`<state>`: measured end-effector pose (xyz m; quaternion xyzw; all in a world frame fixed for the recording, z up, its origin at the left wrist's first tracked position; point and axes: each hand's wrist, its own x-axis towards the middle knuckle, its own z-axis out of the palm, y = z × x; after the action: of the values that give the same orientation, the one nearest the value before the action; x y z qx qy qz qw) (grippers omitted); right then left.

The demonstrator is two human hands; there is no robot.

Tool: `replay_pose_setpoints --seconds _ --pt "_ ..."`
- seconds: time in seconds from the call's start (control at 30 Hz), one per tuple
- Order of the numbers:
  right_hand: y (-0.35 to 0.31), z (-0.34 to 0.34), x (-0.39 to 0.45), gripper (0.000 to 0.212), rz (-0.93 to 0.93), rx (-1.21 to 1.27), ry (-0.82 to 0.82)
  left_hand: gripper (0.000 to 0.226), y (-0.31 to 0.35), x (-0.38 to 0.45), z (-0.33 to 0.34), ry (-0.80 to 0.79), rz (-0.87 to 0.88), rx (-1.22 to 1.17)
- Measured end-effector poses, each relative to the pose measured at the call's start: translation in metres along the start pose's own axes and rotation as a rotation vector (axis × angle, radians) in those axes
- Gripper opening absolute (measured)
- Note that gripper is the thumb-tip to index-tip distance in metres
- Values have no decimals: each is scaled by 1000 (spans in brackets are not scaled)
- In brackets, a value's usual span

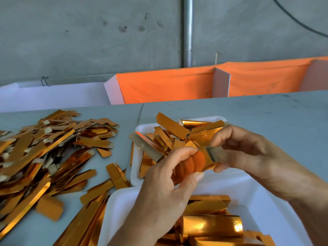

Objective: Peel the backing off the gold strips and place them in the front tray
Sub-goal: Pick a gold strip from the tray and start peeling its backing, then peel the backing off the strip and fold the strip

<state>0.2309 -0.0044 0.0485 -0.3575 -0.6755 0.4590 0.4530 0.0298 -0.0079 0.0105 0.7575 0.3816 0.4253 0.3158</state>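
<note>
1. Step in hand: both hands hold one gold strip (200, 161) in the air, above the gap between the two white trays. The left hand (170, 176) pinches the lower end between thumb and curled fingers, whose reflection shows orange in the foil. The right hand (237, 148) pinches the upper end, where a pale backing tab (215, 153) stands lifted.

2. Advice, as judgement: keep the left pinch firm and near the peel line so the foil does not crease. Draw the tab back low along the strip, not straight up, to avoid tearing.

3. Destination: the task names the front tray. I take this to be the far tray (140, 128), which holds loose strips, some overhanging its rim. The near tray (120, 206) holds wider folded gold pieces.

4. Counts: two hands; two white trays; one strip in hand. The pile (44, 148) on the table (248, 110) at left is too tangled to count, many dozens at least. Contents of both trays likewise cannot be counted.

5. Background: orange cloth panels (168, 84) stand behind the table.
</note>
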Motion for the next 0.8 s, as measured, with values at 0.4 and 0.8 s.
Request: replay_pose_setpoints --seconds 0.4,0.8 --pt "-6 4 -3 16 2 -73 -25 37 1 -1 -3 20 33 1" --pt "-3 13 2 27 54 -221 49 36 0 -2 -1 12 42 137"
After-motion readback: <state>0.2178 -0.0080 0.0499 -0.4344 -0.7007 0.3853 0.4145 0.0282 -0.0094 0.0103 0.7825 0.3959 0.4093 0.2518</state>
